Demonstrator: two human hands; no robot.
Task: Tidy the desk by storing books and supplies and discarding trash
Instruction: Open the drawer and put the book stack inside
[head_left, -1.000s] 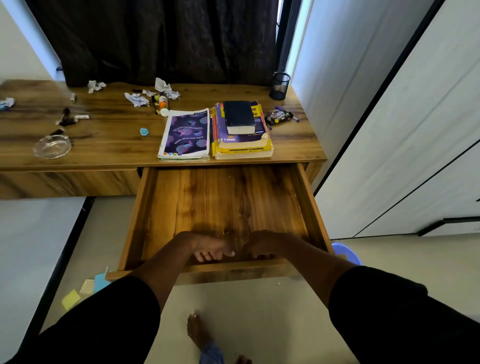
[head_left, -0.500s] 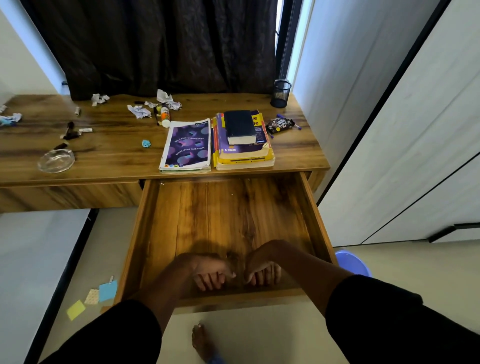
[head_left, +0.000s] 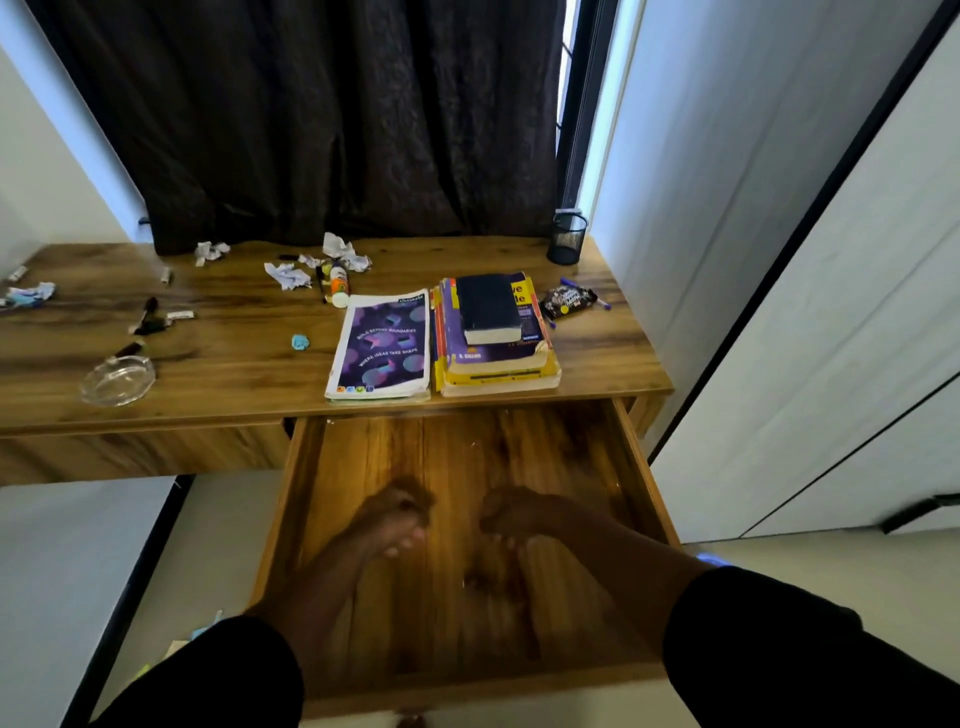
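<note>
The desk drawer (head_left: 291, 499) stands pulled far out and holds nothing. Both my hands hover over its floor, blurred by motion: my left hand (head_left: 395, 519) and my right hand (head_left: 514, 519) hang with loosely curled fingers and hold nothing. On the desk just behind the drawer lie a purple notebook (head_left: 382, 345) and a stack of books (head_left: 498, 364) topped by a dark book (head_left: 488, 306). Crumpled paper (head_left: 285, 274) and a glue bottle (head_left: 338, 283) lie further back. A snack wrapper (head_left: 567, 300) sits right of the stack.
A black mesh pen holder (head_left: 568, 238) stands at the desk's back right corner. A glass dish (head_left: 118, 380), a blue scrap (head_left: 300, 341) and small items lie on the left half. A blue bin (head_left: 714, 558) peeks out on the floor right of the drawer.
The drawer came further out. Both hands let go of its front edge and moved up over the drawer floor.
</note>
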